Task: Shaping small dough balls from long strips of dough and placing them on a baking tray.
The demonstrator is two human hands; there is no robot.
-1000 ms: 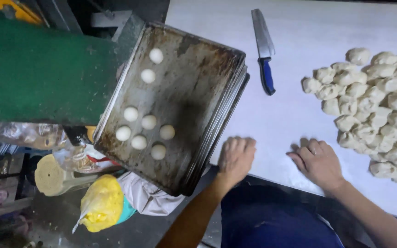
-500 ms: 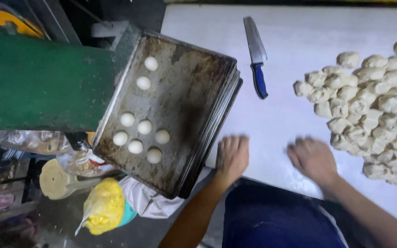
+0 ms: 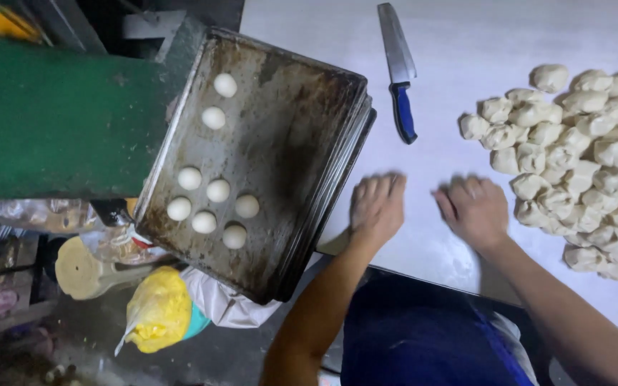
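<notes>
My left hand (image 3: 375,207) and my right hand (image 3: 475,209) lie palm down, side by side, on the white table (image 3: 466,43), fingers together and slightly blurred. Whatever is under the palms is hidden. To the right of my right hand is a pile of several rough dough pieces (image 3: 581,157). Left of my left hand, a stack of dark, stained baking trays (image 3: 287,143) overhangs the table edge. The top tray carries several smooth round dough balls (image 3: 209,204) along its left side.
A knife with a blue handle (image 3: 398,68) lies on the table beyond my hands. A green surface (image 3: 51,114) sits left of the trays. Below it are a yellow bag (image 3: 155,311) and other clutter. My blue apron (image 3: 416,336) is at the table edge.
Both hands have slid forward on the table, away from its near edge, and a little closer together. The tray and its dough balls look the same.
</notes>
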